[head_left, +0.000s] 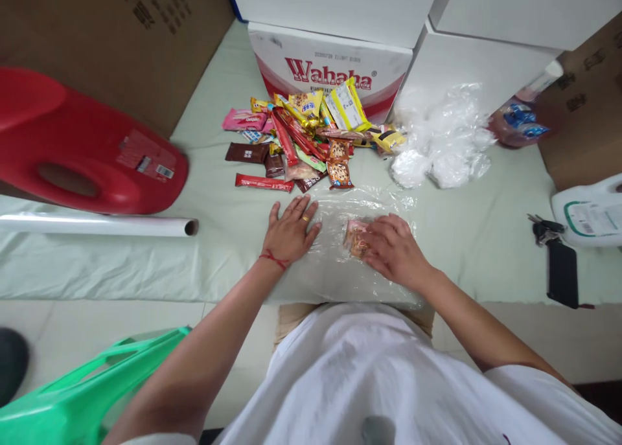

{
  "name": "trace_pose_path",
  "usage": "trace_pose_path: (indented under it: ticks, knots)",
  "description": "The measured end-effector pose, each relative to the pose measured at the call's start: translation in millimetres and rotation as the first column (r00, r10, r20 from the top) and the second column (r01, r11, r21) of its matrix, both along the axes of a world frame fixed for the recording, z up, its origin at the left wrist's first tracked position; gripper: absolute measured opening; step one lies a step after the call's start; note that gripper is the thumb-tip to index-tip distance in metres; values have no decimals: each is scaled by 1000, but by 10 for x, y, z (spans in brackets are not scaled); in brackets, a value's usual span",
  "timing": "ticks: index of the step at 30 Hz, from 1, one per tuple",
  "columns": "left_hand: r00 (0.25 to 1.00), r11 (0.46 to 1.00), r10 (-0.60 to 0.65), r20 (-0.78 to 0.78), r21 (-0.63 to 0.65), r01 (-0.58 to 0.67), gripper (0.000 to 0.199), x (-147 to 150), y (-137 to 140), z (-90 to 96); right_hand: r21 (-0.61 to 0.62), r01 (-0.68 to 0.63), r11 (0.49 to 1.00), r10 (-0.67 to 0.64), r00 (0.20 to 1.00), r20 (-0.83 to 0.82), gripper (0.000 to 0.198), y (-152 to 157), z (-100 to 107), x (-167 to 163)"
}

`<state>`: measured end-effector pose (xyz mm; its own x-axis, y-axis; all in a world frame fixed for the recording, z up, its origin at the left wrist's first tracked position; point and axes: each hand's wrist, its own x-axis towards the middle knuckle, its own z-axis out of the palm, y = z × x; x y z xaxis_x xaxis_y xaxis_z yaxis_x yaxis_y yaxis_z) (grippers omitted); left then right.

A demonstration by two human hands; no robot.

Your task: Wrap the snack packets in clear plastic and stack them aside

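A sheet of clear plastic wrap (pixel 321 276) lies spread on the table in front of me. My left hand (pixel 290 228) rests flat on its left side, fingers stretched out and holding nothing. Over the sheet's right half, my right hand (pixel 396 251) curls its fingers on a small snack packet (pixel 357 238), pink and orange-brown, partly hidden by them. Beyond the sheet is a loose pile of wrapped snacks: a red stick packet (pixel 264 183), a brown packet (pixel 246 152), a cookie packet (pixel 339 174) and a yellow-and-white packet (pixel 346 107).
Bunched clear plastic bundles (pixel 444 140) sit right of the pile. A Wahaha carton (pixel 330 69) stands behind. On the left are a red jug (pixel 97 140) and a white roll (pixel 97 225); on the right, keys (pixel 545 230), a black phone-like object (pixel 562 273) and a white bottle (pixel 590 212). A green stool (pixel 72 399) stands below.
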<state>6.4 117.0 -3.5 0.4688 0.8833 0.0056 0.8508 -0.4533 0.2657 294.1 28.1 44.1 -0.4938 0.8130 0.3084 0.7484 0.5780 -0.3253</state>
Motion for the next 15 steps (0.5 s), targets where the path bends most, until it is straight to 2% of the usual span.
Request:
trace_pose_path:
  ticks: [4, 8, 15]
  knots:
    - [1000, 1000, -1, -6, -3, 1, 62, 2, -4, 7, 31, 55, 998, -60, 984, 166, 48, -182, -81, -3]
    - [1000, 1000, -6, -8, -2, 6, 62, 10, -12, 13, 56, 101, 993, -110, 972, 208, 49, -270, -147, 12]
    - [998, 999, -41, -57, -31, 39, 75, 10, -27, 48, 30, 161, 986, -164, 957, 238, 51, -331, -106, 54]
